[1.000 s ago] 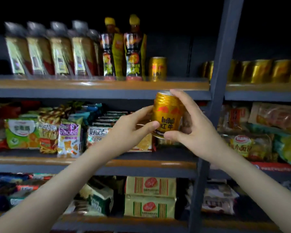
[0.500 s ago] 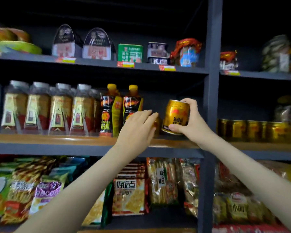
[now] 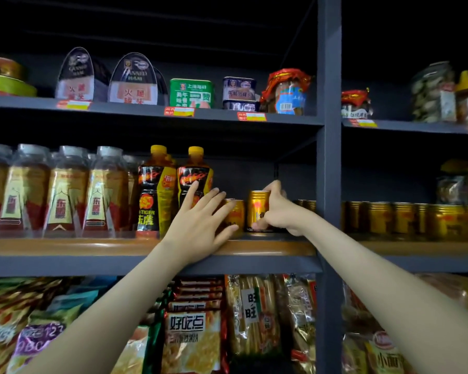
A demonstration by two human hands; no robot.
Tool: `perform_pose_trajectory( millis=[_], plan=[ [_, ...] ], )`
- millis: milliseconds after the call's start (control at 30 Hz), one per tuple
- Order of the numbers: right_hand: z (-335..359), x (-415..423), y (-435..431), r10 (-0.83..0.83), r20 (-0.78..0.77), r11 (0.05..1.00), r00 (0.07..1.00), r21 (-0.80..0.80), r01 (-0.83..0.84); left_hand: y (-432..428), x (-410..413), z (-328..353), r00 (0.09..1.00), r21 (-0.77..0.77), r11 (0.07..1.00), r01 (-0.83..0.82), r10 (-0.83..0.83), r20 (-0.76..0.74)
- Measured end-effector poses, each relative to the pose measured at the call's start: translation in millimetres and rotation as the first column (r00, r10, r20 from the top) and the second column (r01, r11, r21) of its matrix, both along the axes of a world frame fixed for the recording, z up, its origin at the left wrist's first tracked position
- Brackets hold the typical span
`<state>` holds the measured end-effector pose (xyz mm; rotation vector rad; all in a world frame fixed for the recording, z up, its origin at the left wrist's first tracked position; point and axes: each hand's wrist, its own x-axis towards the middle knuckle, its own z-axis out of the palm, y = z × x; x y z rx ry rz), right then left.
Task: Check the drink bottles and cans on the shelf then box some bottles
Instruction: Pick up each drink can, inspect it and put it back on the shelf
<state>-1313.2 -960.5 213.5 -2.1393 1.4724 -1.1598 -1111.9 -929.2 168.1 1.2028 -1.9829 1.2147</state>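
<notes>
right hand [image 3: 280,211]: wrapped round the gold can [image 3: 257,209]. Thumb low on the front by the base, fingers [image 3: 274,188] curled over the top rim and the far side.
gold can: upright with a red logo, at the front of the middle shelf [image 3: 92,247], just left of the upright post [image 3: 328,157]. Base is at board level; can't tell if it is fully seated.
left hand [image 3: 200,222]: flat, palm toward the shelf, gripping nothing. Fingers [image 3: 191,193] are straight and fanned apart.
left hand position: index lies across the right-hand Hi-Tiger bottle [image 3: 195,171]. The other fingers and thumb cover the second gold can [image 3: 235,211]. Can't tell if it touches either.
second gold can: upright on the same shelf, just left of the held can, with a narrow gap between them.
Hi-Tiger bottles: two with yellow caps, side by side; the left one [image 3: 152,193] is unobstructed.
grey-capped bottles [image 3: 65,193]: a row filling the left end of the middle shelf.
more cans: gold tops [image 3: 308,204] behind the right wrist, and a row of gold cans [image 3: 389,221] in the bay right of the post.
top shelf: tins [image 3: 191,93] and jars behind price tags.
bottom shelf: snack packs [image 3: 195,327], partly hidden by both forearms.
</notes>
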Motion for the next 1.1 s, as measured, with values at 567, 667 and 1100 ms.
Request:
perform_pose_trajectory(
  millis=[567, 667, 1100],
  plan=[
    [16.3, 0.7, -34.9, -0.089, -0.725, 0.992, 0.683, -0.128, -0.007, -17.2, 18.7, 17.4, 0.984, -0.125, 0.991, 0.057, -0.035, 0.176],
    [20.7, -2.2, -45.6, -0.111, -0.739, 0.992, 0.664, -0.121, 0.032, -18.8, 19.0, 14.8, 0.981, -0.134, 0.989, 0.069, -0.043, 0.19],
    [37.6, 1.9, -103.2, -0.151, -0.819, 0.985, 0.554, -0.078, 0.153, -22.0, 20.9, 13.2, 0.975, -0.169, 0.981, 0.096, -0.059, 0.216]
  ],
)
